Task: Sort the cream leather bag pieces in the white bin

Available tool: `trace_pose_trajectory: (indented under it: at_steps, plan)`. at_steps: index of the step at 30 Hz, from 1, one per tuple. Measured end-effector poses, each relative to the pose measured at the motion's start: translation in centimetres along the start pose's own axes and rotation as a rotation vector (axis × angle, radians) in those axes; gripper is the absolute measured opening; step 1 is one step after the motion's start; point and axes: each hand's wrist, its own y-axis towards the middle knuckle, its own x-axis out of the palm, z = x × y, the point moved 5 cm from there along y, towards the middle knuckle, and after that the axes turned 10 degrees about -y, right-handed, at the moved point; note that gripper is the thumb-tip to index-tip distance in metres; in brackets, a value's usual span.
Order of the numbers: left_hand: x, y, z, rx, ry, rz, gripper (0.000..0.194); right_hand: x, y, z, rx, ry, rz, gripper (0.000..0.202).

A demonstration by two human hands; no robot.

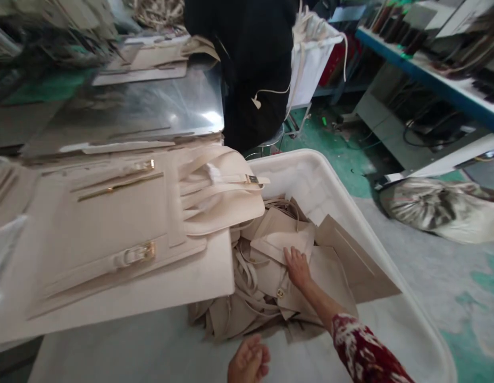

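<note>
The person's left hand (249,363) is being cut off at the wrist by the bottom edge, its curled fingers hiding the palm. The large white plastic bin (394,319) is running out of view at the lower right. The cream leather board (111,298) is covering part of the heaped beige leather bag pieces (334,266). The shelf clutter top right is blurring beyond telling.
</note>
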Motion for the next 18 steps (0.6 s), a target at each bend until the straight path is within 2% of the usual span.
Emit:
trace_pose_trajectory:
  at_steps: [3, 5, 6, 8, 11, 13, 15, 16, 18]
  plan:
    - [1.8, 2.8, -0.7, -0.008, 0.056, 0.03, 0.049, 0.6, 4.0, -0.3, -0.07, -0.031, -0.054, 0.039]
    - [3.4, 4.2, -0.2, -0.025, 0.049, 0.026, 0.05, 0.2, 4.4, -0.9, -0.104, -0.036, -0.108, 0.028]
    - [4.2, 4.7, 0.3, -0.044, 0.033, 0.015, 0.049, -0.2, 3.5, -1.6, -0.13, -0.032, -0.134, 0.024]
    - [5.8, 5.8, 1.5, -0.084, 0.015, 0.005, 0.048, -1.2, -0.2, -3.7, -0.206, -0.009, -0.183, 0.019]
    - [6.8, 7.0, 3.1, -0.061, 0.098, 0.054, 0.041, -2.3, -8.8, -7.8, -0.34, 0.059, -0.252, 0.02]
    - [5.9, 7.0, 3.7, -0.014, 0.182, 0.133, 0.031, -2.5, -14.0, -9.8, -0.434, 0.12, -0.32, 0.013]
    - [3.8, 6.1, 3.6, 0.014, 0.257, 0.219, 0.019, -2.8, -16.2, -10.1, -0.484, 0.184, -0.361, 0.001]
    - [2.4, 5.4, 3.5, 0.032, 0.305, 0.247, 0.015, -3.0, -15.9, -9.5, -0.48, 0.213, -0.357, 0.007]
    - [-0.5, 3.9, 3.2, 0.112, 0.458, 0.295, 0.014, -3.6, -12.2, -6.6, -0.401, 0.245, -0.293, 0.017]
